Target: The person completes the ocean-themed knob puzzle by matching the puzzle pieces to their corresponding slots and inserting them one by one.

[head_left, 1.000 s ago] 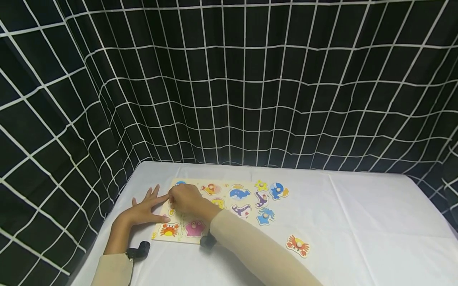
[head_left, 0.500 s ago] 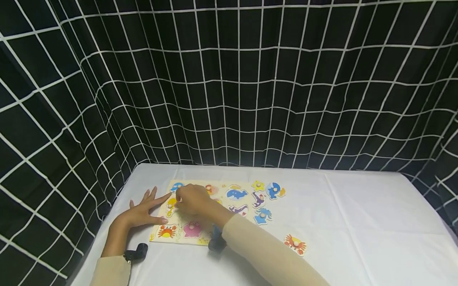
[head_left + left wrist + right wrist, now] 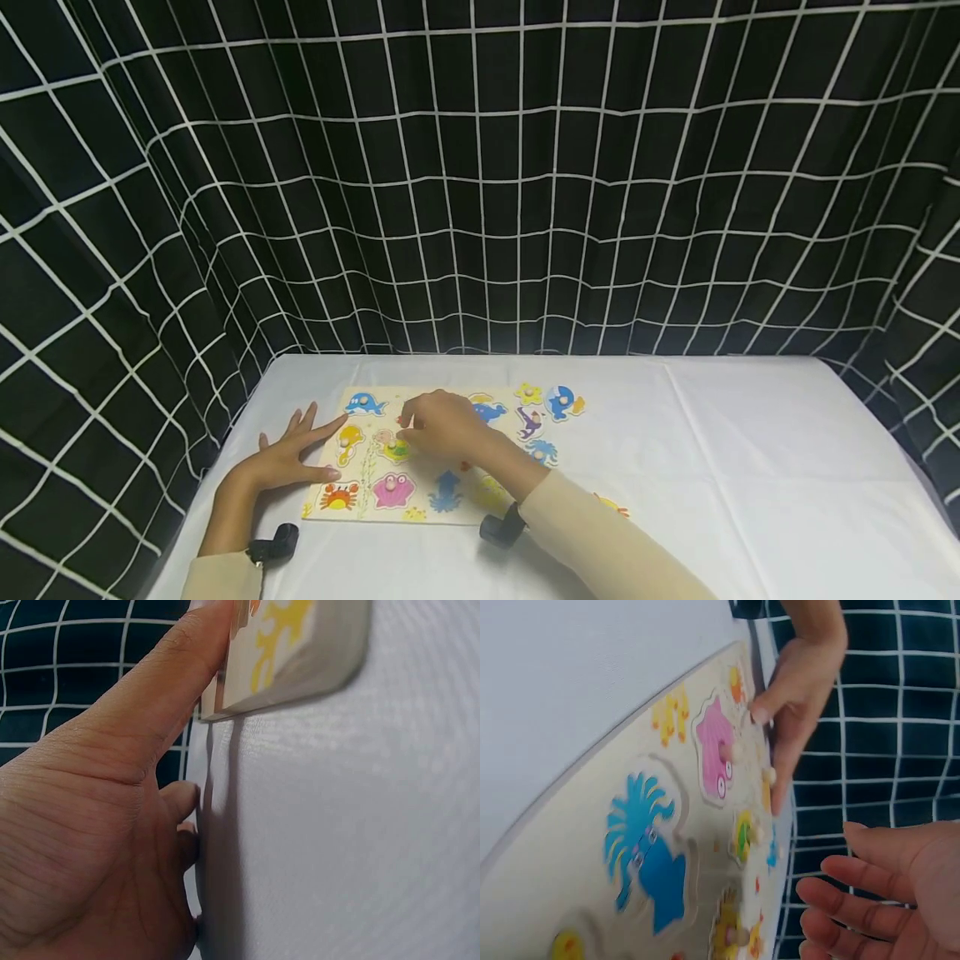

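Observation:
A cream wooden peg puzzle board [image 3: 378, 514] lies on the white table. My left hand [image 3: 288, 456] rests at its left edge, thumb and index finger touching the board, the other fingers spread. In the left wrist view the thumb [image 3: 169, 686] lies along the board's corner. My right hand [image 3: 446, 425] is above the board's middle; in the right wrist view its fingers are loosely bent with nothing between them. A blue whale piece [image 3: 363, 403], a yellow seahorse piece [image 3: 348, 443], a turtle piece [image 3: 393, 448] and a pink shell piece [image 3: 393, 490] sit in the board.
Right of the board lie a yellow star piece [image 3: 528, 394], a blue fish piece [image 3: 562, 402], a purple dolphin piece [image 3: 530, 422] and a blue octopus piece [image 3: 542, 452]. A crab piece [image 3: 612, 505] is partly hidden behind the right sleeve. Black white-grid curtains [image 3: 495, 208] surround the table.
My right hand has moved right, away from the seahorse piece and the left hand, uncovering the board's left part. The left hand keeps its place. The head view has tilted up slightly and turned right.

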The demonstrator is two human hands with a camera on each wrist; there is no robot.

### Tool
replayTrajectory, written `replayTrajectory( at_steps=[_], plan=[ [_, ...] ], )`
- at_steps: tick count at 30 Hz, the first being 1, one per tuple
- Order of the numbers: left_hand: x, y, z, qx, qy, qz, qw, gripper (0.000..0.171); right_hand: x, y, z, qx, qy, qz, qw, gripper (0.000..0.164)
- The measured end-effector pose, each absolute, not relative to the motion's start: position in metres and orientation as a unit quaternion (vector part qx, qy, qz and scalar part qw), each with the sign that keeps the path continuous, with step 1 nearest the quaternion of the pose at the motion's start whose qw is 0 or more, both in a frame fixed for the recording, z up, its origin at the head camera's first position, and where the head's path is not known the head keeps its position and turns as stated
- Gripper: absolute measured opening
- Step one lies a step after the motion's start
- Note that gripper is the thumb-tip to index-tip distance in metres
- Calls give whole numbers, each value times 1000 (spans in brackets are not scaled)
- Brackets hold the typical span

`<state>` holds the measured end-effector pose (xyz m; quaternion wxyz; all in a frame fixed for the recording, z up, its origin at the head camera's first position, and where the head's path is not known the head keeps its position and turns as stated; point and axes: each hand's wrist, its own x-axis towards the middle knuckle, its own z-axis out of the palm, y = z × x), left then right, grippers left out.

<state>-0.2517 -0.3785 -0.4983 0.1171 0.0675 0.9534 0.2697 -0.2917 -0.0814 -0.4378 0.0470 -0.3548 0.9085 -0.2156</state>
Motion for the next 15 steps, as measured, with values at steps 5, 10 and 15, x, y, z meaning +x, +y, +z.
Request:
replayTrajectory(
  at_steps=[5, 10, 15],
  plan=[
    [-250, -377, -496, 65, 954, 269, 116, 100, -286, -56, -435, -352, 906, -234, 41, 19],
    [-252, -377, -501, 64, 955, 265, 118, 100, -280, -29, -437, -337, 908, -245, 37, 18],
    [-252, -378, -504, 55, 956, 263, 118, 101, -278, -3, -443, -323, 912, -251, 33, 15]
  ],
)
